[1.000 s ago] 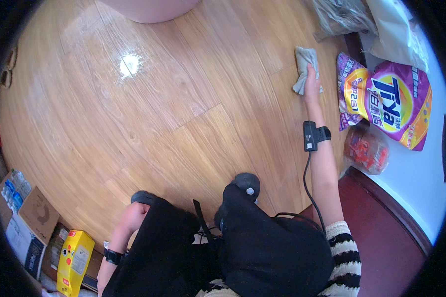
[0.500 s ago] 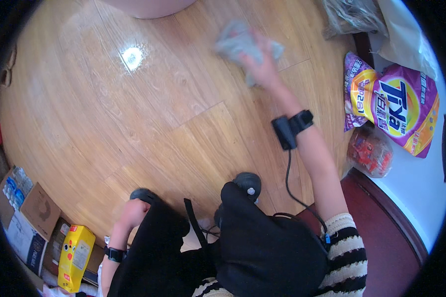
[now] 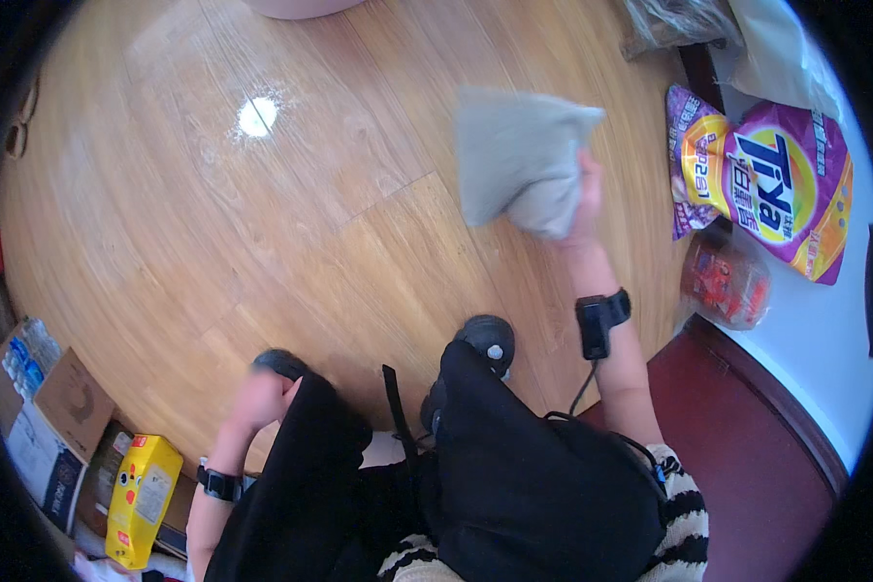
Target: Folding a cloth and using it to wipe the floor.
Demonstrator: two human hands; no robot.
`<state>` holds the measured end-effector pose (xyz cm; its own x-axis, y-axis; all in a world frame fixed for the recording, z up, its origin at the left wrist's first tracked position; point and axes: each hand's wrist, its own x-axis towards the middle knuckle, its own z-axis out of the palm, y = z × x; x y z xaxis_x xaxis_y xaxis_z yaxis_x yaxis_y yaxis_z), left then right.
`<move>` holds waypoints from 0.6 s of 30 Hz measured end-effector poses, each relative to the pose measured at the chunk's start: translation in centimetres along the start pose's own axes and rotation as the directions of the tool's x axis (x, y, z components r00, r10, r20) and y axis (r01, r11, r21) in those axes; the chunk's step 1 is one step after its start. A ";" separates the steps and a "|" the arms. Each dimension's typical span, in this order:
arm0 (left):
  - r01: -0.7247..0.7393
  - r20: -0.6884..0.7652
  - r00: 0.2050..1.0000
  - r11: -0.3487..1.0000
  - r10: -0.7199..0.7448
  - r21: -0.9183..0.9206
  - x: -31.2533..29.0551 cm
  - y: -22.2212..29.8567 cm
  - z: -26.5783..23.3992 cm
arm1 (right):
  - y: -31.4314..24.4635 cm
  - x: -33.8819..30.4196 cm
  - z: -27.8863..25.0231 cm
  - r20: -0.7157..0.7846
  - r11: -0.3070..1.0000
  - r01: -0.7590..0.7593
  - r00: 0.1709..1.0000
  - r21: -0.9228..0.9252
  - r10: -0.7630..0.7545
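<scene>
A light grey cloth (image 3: 514,155) hangs spread out from my right hand (image 3: 587,204) above the wooden floor (image 3: 359,262). That hand is closed on the cloth's right side, and the cloth covers part of the fingers. Lower left, my left hand (image 3: 262,398) is curled into a fist against the knee of my black trousers (image 3: 301,456), with nothing visible in it. A dark shoe (image 3: 283,364) shows just beyond that hand.
At right, a purple detergent bag (image 3: 795,184) leans by the wall, with a clear container of red items (image 3: 726,283) beside it. Lower left are a cardboard box (image 3: 76,403) and a yellow packet (image 3: 144,500). A pink rounded object (image 3: 306,5) is at the far edge.
My right hand has drawn back toward me and to the right with the cloth. The cloth, bunched under the hand before, now hangs spread out. My left hand stays at the knee.
</scene>
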<state>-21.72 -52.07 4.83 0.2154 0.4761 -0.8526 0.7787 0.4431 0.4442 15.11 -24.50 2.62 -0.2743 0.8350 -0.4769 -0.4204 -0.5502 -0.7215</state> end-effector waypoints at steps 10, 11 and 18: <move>-0.098 0.056 0.994 0.994 0.095 0.056 0.4 -0.5 -0.3 | -7.9 -1.9 -9.1 -0.432 0.949 0.301 0.871 0.097 -0.232; -0.115 0.023 0.993 0.991 0.114 0.068 0.3 -0.6 -0.2 | -8.3 -1.8 -9.0 -0.431 0.950 0.299 0.872 0.092 -0.233; -0.044 0.055 0.998 0.999 0.043 0.011 0.1 0.4 -1.0 | -8.7 -0.2 -9.6 -0.491 0.896 0.184 0.783 -0.405 -0.383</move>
<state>-21.97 -51.10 5.23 0.2808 0.4522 -0.8465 0.7748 0.4137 0.4780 27.12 -19.93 4.23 0.3706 0.8630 -0.3435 -0.0767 -0.3401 -0.9373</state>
